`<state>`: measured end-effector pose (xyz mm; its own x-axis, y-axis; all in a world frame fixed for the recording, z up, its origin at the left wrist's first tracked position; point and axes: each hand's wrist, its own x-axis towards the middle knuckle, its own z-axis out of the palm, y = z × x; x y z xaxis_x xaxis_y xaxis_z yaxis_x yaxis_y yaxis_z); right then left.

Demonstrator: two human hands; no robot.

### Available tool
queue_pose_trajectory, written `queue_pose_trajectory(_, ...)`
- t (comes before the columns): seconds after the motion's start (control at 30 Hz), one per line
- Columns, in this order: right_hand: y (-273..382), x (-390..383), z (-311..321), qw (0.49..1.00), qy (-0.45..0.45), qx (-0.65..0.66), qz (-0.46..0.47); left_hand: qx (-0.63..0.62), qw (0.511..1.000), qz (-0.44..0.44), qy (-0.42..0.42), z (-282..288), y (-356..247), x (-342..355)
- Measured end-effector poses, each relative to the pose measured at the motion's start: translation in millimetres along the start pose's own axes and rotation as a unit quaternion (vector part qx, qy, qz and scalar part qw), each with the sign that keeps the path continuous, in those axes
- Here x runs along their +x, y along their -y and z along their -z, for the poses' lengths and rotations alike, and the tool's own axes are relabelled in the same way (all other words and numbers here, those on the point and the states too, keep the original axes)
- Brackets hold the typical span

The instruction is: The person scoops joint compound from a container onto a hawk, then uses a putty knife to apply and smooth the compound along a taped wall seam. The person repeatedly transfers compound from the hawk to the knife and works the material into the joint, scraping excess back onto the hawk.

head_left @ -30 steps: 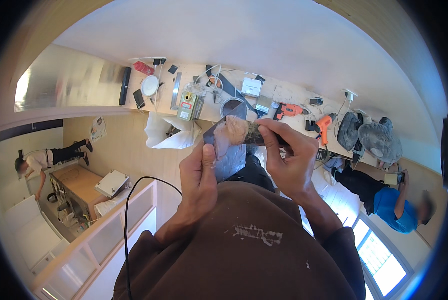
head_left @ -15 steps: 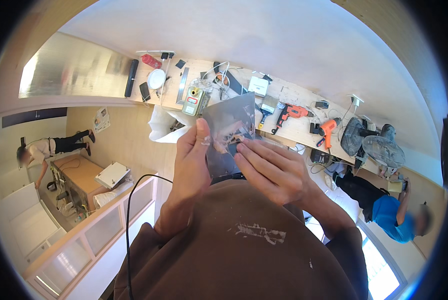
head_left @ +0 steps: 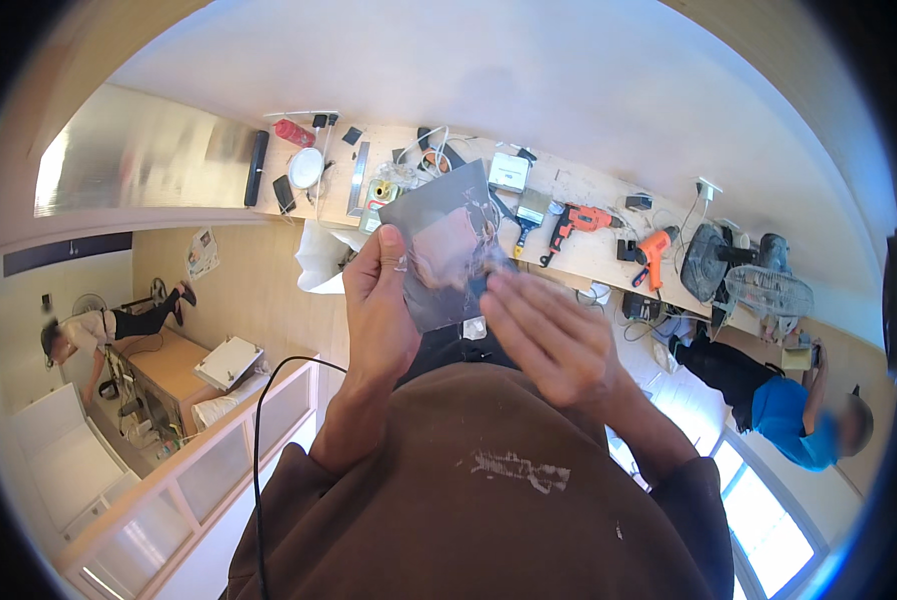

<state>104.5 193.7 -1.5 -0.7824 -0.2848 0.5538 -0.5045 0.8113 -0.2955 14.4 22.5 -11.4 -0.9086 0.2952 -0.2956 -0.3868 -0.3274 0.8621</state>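
A flat grey rectangular plate [head_left: 432, 303] is tilted in front of me, with a pinkish patch and whitish streaks of residue on its face. My left hand [head_left: 381, 315] is closed on its left edge, thumb on the near face. Close to the plate's right edge is my right hand [head_left: 559, 345], its fingers pressed together and smeared by motion. Something small and dark shows at those fingertips, too blurred to name. Whether the fingertips touch the plate I cannot tell.
Along the wall, a wooden bench holds an orange drill [head_left: 586, 220], an orange heat gun [head_left: 655, 250], a broad brush [head_left: 531, 218], a metal can [head_left: 374, 205] and a fan [head_left: 769, 290]. One person [head_left: 794, 415] stands right, another [head_left: 89, 330] far left beside a desk.
The plate has shifted up and left and tilted, showing more of its face. My right hand has moved slightly right and down, away from the plate's middle toward its right edge.
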Motion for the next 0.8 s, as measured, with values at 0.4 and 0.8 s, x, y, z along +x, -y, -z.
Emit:
queue_pose_trajectory(0.4, 33.1, -12.4, -8.3, 0.679, -0.249, 0.409, -0.557, 0.041, 0.988, -0.146, -0.041, 8.0, 7.1, -7.9)
queue_pose_trajectory(0.8, 24.4, -3.8, -16.6, 0.68, -0.265, 0.376, -0.571, 0.05, 0.978, -0.204, -0.007, -1.4, 14.4, -19.4)
